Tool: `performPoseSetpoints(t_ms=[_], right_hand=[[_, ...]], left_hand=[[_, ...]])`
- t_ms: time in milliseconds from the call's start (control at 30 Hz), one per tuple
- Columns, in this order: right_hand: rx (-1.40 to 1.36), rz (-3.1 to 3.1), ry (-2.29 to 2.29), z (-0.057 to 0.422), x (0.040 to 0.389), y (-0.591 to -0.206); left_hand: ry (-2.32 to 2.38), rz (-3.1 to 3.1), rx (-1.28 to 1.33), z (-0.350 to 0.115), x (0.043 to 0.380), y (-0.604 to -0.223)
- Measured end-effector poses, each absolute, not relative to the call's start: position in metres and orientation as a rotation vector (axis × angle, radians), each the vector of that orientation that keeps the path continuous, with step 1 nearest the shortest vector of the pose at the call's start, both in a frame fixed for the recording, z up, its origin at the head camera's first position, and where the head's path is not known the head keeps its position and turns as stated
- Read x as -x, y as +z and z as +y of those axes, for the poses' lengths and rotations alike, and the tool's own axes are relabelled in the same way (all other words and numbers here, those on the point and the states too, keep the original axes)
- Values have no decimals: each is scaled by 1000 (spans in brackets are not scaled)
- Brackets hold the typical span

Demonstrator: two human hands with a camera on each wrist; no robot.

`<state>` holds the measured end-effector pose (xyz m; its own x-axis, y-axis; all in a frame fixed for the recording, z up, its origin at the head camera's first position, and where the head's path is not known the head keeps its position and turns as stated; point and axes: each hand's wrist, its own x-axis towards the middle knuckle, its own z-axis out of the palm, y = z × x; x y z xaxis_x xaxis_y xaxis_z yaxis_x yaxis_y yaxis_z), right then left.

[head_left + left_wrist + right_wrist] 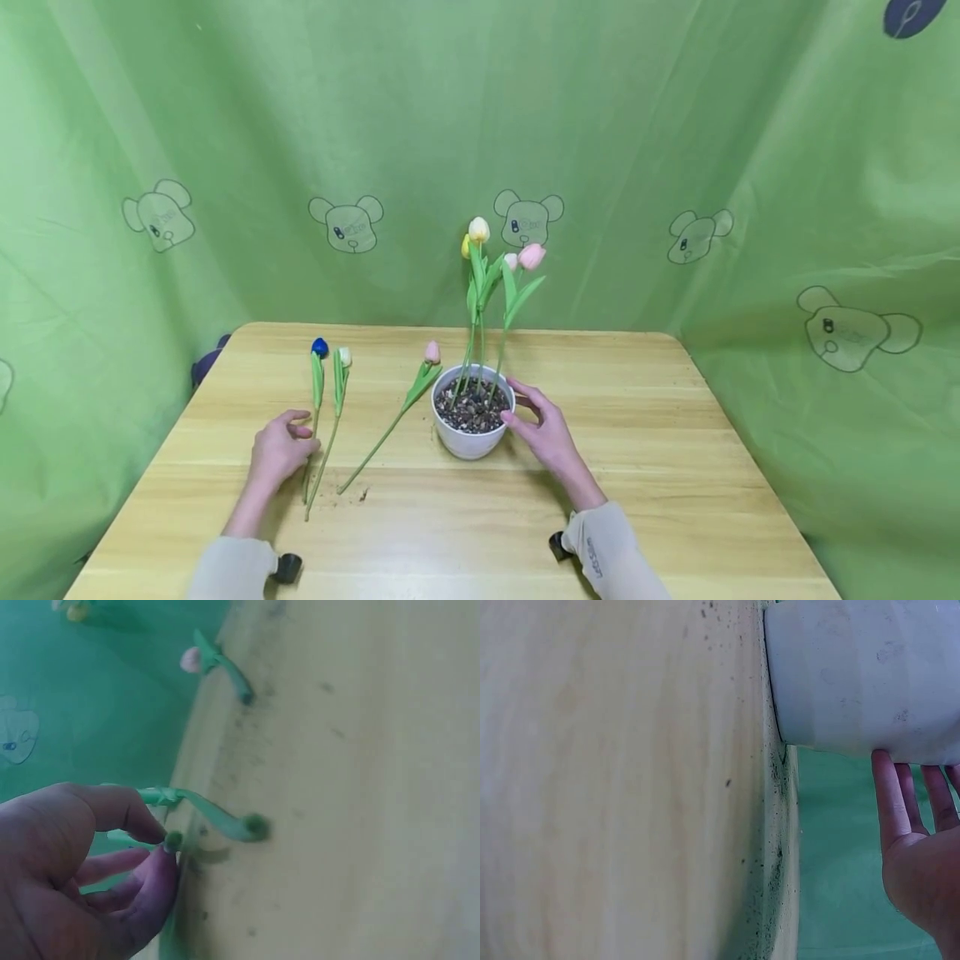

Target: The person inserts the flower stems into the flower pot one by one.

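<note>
In the head view my left hand is at the blue tulip, which lies on the table at the left. The left wrist view shows that hand pinching its green stem between thumb and finger. Just right of it lie a white tulip and a pink tulip. A white flower pot of dark soil holds several upright tulips, yellow, white and pink. My right hand touches the right side of the pot, its fairly straight fingers resting against the wall.
The wooden table has rounded far corners. Soil crumbs are scattered near the pink tulip's stem end. A green curtain with bear drawings hangs behind and on both sides.
</note>
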<state>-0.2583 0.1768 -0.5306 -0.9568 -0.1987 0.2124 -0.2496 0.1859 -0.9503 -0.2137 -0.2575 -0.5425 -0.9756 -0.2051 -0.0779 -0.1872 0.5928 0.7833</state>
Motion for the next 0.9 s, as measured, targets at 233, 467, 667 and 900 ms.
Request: performPoseSetpoints(t_ms=[233,467,667,900], right_hand=[[-491,-2359,1916,176,259,-530],[-488,-2351,1918,176,259,-531],[-476,-2348,1933,175,258,-530],[-459,-2355,1954,175,258,-529]], left_hand=[[-1882,-2618,-395,-265,215,-539],[-2167,-2594,-286,-271,214,-539],[-2224,-2553,-261,-268,210,-535],[-2175,-2475,-170,-261,209,-530]])
